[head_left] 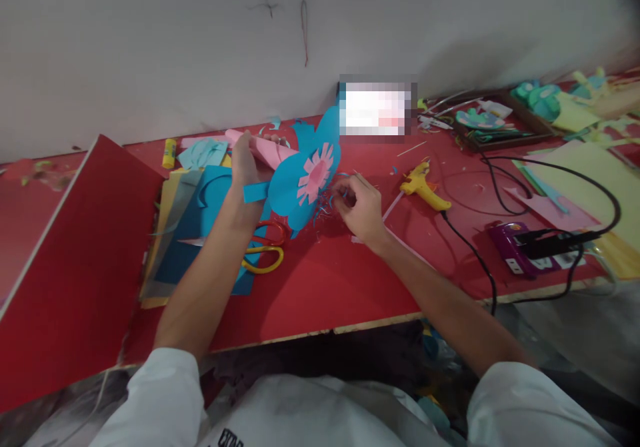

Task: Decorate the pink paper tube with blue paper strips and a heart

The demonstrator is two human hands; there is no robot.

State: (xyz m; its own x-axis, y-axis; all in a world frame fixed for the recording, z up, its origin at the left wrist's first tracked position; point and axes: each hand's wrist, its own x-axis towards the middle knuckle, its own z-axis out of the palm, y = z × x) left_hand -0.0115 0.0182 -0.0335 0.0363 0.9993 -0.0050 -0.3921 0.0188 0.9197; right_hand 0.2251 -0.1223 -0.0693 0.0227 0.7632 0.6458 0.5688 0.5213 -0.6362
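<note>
**Blue paper flower held tilted above the red table, its pink centre facing right and near**

The blue paper flower (285, 184) is at the middle of the scene, over the far half of the red table (320, 310). Its long axis slants from near left to far right: a blue strip (255, 192) sticks out at the left end, beside the left wrist, and the petals reach up to the far right. The pink fringed disc (316, 174) on its front is also longest along that slant, its cut fringe spreading outward all round.

Behind the flower, a pink paper roll (270, 150) lies with its length running from far left to near right. The left hand (244, 157) grips this roll, the thumb side toward the viewer and fingertips showing beyond it.

The right hand (361, 207) is just right of the flower, fingers curled, a narrow gap between thumb and forefinger; whether they pinch anything, I cannot tell. Thin paper shreds (325, 212) show between that hand and the petals.

Scissors (281, 258) lie partly under the left forearm, handles to the right, tip to the left. On the right, a yellow glue gun (416, 184) rests with its handle pointing near right.
</note>
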